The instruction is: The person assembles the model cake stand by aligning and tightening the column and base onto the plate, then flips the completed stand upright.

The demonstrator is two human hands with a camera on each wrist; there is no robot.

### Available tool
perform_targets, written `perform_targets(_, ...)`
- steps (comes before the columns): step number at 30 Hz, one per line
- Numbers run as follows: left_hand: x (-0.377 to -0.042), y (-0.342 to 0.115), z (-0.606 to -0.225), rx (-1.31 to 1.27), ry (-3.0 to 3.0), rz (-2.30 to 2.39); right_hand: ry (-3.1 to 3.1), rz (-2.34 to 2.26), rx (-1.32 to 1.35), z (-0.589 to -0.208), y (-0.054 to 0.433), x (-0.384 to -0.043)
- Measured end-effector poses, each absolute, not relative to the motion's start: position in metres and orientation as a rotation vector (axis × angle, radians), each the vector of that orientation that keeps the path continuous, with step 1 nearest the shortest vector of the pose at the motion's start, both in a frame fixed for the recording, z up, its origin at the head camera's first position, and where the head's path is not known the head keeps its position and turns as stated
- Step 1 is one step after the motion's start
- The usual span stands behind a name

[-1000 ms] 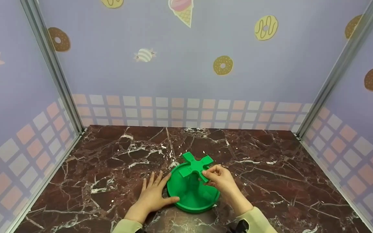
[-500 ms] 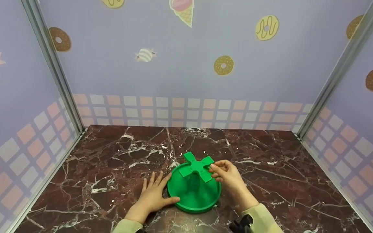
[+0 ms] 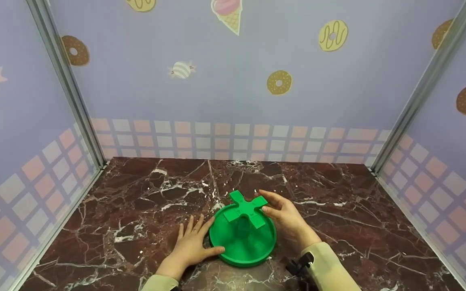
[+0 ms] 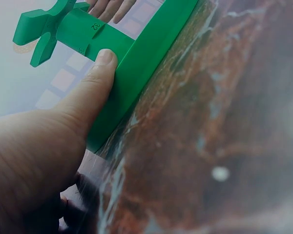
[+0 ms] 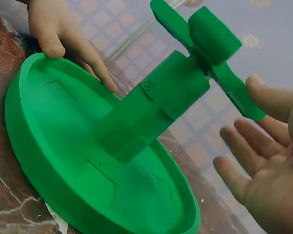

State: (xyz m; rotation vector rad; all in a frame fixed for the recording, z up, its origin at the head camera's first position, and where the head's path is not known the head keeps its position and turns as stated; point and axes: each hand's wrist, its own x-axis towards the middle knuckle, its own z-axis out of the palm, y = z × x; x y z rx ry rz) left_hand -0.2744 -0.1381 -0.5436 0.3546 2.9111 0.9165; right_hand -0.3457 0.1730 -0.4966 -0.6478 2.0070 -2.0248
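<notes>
From my end of the feed, I have the green dish [image 3: 244, 262] sitting on the marbled dark-red tabletop [image 3: 358, 234], with a green post [image 5: 158, 90] rising upright from its middle and a green cross piece [image 3: 246, 207] seated on top. The left hand [image 3: 190, 244] is spread wide on the dish's left side: its thumb lies over the rim, and its fingers fan out beside the wall, down toward the marble. I see it steadying by contact only, with nothing clasped.

My right hand [image 3: 287, 214] has a loose, fairly wide spread between thumb and index finger. The thumb tip meets the edge of the cross piece's near right arm, while the index finger stretches straight past that arm's far side (whether its tip touches, I cannot tell). From the right wrist view, the other fingers hang apart in the air, below the cross and clear of the post. I can read the numbers 32 and 33 marked on the post there. A pale sleeve [image 3: 332, 266] covers the right forearm, and patterned lilac walls [image 3: 217, 97] stand behind.
</notes>
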Motion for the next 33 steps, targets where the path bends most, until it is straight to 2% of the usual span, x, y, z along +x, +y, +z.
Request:
perform_targets(16,-0.274,-0.139,-0.546,0.354,2.914,0.907,2.103,-2.064,-0.595,-0.501,0.177,-0.34)
perform_targets(33,-0.275,-0.139,-0.546,0.377,2.949,0.896,2.215,-2.006,-0.697,-0.501,0.177,-0.325)
